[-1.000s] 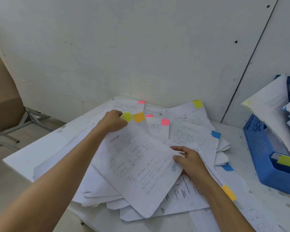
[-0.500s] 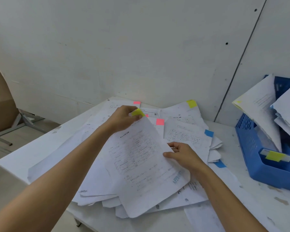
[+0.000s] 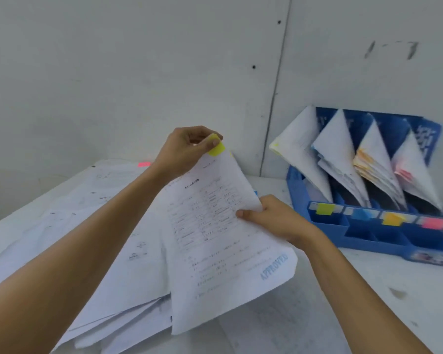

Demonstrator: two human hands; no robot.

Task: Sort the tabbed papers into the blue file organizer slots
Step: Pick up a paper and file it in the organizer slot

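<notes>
The probably floppy sheet (image 3: 215, 251) is pinched at its tab (image 3: 216, 148) by the left hand (image 3: 184, 149), at the edge toward the organizer (image 3: 368, 241) by the right hand (image 3: 274, 218).

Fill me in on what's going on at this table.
A person is sorting papers. The left hand pinches the yellow tab at the top corner of a printed sheet, and the right hand grips its right edge, holding it above the loose pile. The blue organizer stands to the right, its four slots holding papers behind yellow, blue, orange and pink labels. This sheet is not yet filed.
</notes>
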